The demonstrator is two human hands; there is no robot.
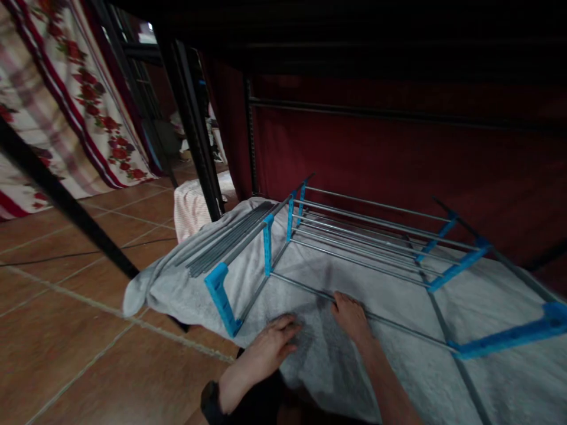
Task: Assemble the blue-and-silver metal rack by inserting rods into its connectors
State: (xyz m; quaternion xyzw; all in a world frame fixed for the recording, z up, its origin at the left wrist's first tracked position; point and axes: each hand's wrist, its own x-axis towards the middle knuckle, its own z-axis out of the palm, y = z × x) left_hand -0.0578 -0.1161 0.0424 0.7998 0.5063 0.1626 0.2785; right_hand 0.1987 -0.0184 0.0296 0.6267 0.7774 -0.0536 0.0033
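Note:
A partly assembled rack of grey metal rods and blue plastic brackets (267,245) lies on a grey blanket (319,348). My right hand (349,316) has its fingers over the front metal rod (305,287), which spans from a blue bracket on the left to another blue bracket (509,337) on the right. Just left of it, my left hand (274,342) hovers low over the blanket, fingers loosely bent and holding nothing. A dark watch is on the left wrist. Several parallel rods (367,236) join the brackets farther back.
A bundle of loose grey rods (234,239) lies on the blanket's left side. Black metal frame posts (190,118) and a dark beam overhead surround the blanket. Behind hangs a dark red cloth (376,153). Tiled floor (66,342) and a floral curtain (88,100) are on the left.

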